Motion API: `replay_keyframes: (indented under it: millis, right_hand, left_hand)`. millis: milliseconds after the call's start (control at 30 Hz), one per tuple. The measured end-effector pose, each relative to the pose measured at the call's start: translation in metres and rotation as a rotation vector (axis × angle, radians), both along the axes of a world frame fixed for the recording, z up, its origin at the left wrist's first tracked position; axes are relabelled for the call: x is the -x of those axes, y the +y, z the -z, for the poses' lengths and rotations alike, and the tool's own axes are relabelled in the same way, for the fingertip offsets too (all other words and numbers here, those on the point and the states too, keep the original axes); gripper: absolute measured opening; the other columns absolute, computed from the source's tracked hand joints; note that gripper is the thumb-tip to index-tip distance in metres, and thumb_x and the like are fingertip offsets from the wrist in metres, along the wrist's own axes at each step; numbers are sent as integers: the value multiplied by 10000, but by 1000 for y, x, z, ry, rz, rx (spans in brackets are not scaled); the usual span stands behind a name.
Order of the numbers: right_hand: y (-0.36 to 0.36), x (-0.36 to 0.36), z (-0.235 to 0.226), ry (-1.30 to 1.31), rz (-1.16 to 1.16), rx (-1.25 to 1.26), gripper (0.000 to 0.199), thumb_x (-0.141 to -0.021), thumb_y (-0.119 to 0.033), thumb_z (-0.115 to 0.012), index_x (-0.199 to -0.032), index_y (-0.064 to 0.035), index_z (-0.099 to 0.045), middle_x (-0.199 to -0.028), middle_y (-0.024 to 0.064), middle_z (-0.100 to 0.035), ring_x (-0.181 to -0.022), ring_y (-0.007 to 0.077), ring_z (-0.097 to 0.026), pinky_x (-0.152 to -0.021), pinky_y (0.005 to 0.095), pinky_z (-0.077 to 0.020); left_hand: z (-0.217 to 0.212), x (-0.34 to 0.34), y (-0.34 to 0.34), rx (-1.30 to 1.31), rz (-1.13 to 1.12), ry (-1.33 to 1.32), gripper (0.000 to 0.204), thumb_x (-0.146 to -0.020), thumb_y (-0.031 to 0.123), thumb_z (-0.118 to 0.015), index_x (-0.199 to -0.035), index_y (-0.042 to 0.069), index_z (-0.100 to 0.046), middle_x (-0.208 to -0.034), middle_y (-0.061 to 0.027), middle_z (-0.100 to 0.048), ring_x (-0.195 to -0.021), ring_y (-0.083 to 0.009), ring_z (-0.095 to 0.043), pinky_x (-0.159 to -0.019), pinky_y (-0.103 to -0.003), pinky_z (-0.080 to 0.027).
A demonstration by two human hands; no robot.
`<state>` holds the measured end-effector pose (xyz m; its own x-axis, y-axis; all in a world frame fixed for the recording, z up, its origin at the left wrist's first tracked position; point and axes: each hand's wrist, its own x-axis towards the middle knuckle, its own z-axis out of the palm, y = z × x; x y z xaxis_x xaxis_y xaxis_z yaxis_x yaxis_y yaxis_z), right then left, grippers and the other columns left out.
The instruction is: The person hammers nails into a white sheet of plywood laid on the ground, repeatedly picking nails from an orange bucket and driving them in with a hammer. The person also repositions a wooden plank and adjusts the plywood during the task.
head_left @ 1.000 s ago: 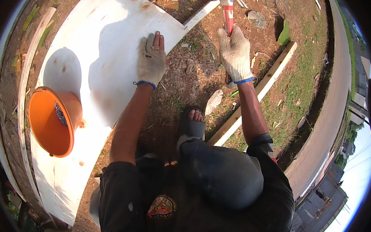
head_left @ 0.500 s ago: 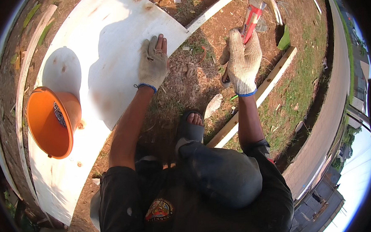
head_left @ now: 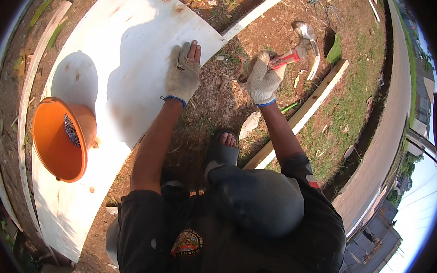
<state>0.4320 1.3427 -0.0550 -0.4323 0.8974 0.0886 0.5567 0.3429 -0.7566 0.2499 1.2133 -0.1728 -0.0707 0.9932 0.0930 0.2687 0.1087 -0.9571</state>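
My right hand [head_left: 264, 79], gloved, fist wrapped round red hammer [head_left: 293, 53] handle; steel head juts right, above dirt ground [head_left: 212, 112]. My left hand [head_left: 183, 74], gloved, fingers spread flat, pressing corner of white board [head_left: 125, 57]. Orange bucket [head_left: 63, 139] sits on board, well left. Wooden batten [head_left: 306, 112] lies just beyond hammer.

both hands, left hand [head_left: 182, 74] and right hand [head_left: 263, 78], wear off-white knit gloves with blue cuffs. black short-sleeved shirt with round chest emblem. dark sandal.
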Motion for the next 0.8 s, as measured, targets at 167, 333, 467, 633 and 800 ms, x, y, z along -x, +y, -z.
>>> replay_keyframes:
  millis: [167,333,467,633,800]
  right_hand:
    - [8,5,5,-474,-274,118,420,-1040,-420,-595,-1041,-2,-555,-844,240,-660,-808,429,-693,-748,470,-527]
    - [5,-4,20,-103,-18,63,398,-1027,-395,-632,-1005,-5,-557,-823,218,-658,-760,356,-690,-699,430,-519]
    - [28,4,5,-558,-256,113,313,-1031,-315,-631,-1030,-6,-577,-810,190,-650,-754,270,-679,-697,419,-523]
    - [11,-1,31,-162,-85,14,393,-1033,-382,-585,-1086,8,-587,-845,252,-667,-825,387,-699,-731,486,-532]
    - [11,20,-4,-211,-119,246,462,-1015,-371,-565,-1216,46,-570,-1001,372,-663,-1033,519,-660,-890,578,-511]
  left_hand:
    - [12,19,-4,-111,-17,-192,512,-1123,257,-442,-1570,15,-378,-1602,-94,-457,-1485,-198,-403,-1198,-307,-336]
    - [1,-9,-5,-41,-78,-254,491,-1122,141,-339,-1586,-14,-297,-1666,-99,-346,-1547,-214,-281,-1266,-346,-295]
    - [11,3,-6,22,-160,-352,642,-1096,370,-363,-1624,15,-276,-1714,-98,-269,-1572,-271,-241,-1294,-475,-157]
    - [-27,-13,-6,96,-242,-906,712,-1075,423,-400,-1646,30,-236,-1737,-86,-220,-1589,-265,-205,-1298,-490,-124]
    - [-31,6,-7,111,-220,-882,737,-1085,507,-281,-1641,25,-236,-1738,-72,-234,-1594,-259,-212,-1292,-477,-137]
